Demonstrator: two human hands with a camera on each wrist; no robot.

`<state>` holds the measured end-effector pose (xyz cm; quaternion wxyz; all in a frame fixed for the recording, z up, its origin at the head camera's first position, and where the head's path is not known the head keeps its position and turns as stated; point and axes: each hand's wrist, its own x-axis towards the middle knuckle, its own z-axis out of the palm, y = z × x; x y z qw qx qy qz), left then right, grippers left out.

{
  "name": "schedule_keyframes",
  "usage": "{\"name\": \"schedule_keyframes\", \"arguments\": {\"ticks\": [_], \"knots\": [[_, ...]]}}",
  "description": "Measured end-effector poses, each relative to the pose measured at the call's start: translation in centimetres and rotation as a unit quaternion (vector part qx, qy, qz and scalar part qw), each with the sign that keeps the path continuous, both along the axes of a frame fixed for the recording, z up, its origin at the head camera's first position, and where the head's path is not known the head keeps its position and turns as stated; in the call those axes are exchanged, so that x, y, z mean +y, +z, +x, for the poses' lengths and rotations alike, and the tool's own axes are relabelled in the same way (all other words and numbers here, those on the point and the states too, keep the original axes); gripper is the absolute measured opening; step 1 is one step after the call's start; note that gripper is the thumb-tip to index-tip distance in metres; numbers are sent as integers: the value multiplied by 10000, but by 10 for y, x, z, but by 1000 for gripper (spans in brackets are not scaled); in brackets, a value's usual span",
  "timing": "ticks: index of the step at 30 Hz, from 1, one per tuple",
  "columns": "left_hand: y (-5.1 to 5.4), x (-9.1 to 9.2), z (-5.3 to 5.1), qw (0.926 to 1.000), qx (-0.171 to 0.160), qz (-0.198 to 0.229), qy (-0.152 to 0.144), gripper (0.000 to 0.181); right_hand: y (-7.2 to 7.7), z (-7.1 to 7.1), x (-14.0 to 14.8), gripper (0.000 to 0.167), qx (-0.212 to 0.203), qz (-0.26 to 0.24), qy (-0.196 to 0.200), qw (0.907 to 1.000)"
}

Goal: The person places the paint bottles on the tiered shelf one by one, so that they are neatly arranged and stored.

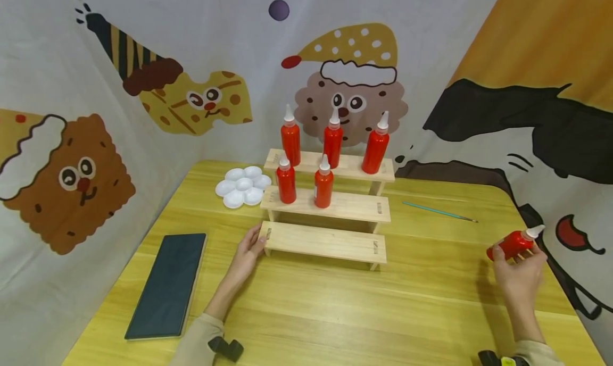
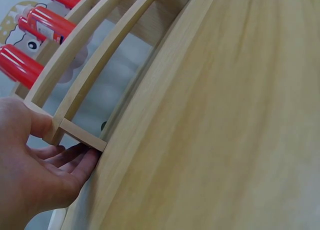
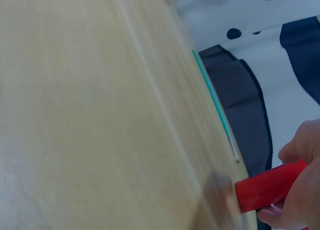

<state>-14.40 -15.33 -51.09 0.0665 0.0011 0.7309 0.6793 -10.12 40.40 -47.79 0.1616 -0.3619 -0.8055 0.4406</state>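
My right hand point(image 1: 519, 267) grips a red squeeze bottle point(image 1: 514, 244) with a white pointed cap, tilted above the table's right side. In the right wrist view, fingers wrap the red bottle point(image 3: 267, 187). At the centre stands a three-step wooden display rack point(image 1: 325, 242). My left hand point(image 1: 248, 254) holds the left end of its lowest step, thumb on top; the left wrist view shows the fingers point(image 2: 85, 165) at the end piece. Two like bottles point(image 1: 323, 188) stand upright on the middle step and three point(image 1: 332, 145) on the top one. The lowest step bears no bottle.
Left of the rack lies a white flower-shaped paint palette point(image 1: 243, 184). A dark-covered book or pad point(image 1: 167, 286) rests at the table's left. Right of the rack is a thin turquoise paintbrush point(image 1: 440, 211). A cartoon-printed cloth point(image 1: 230, 25) hangs behind the table.
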Motion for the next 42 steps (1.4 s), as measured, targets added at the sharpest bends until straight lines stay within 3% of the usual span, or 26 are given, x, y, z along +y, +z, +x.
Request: {"name": "schedule_keyframes", "arguments": {"ticks": [12, 22, 29, 42], "knots": [[0, -1, 1, 10000, -14, 49, -2, 52, -19, -10, 13, 66, -219, 443, -18, 9988], [0, 0, 1, 10000, 16, 3, -3, 52, -15, -10, 12, 65, -93, 298, -103, 9995], [0, -1, 1, 10000, -9, -41, 34, 52, 0, -11, 6, 62, 53, 473, -4, 9989], [-1, 0, -1, 10000, 18, 33, 12, 53, 49, -16, -34, 60, 556, 639, 425, 9955]]}}
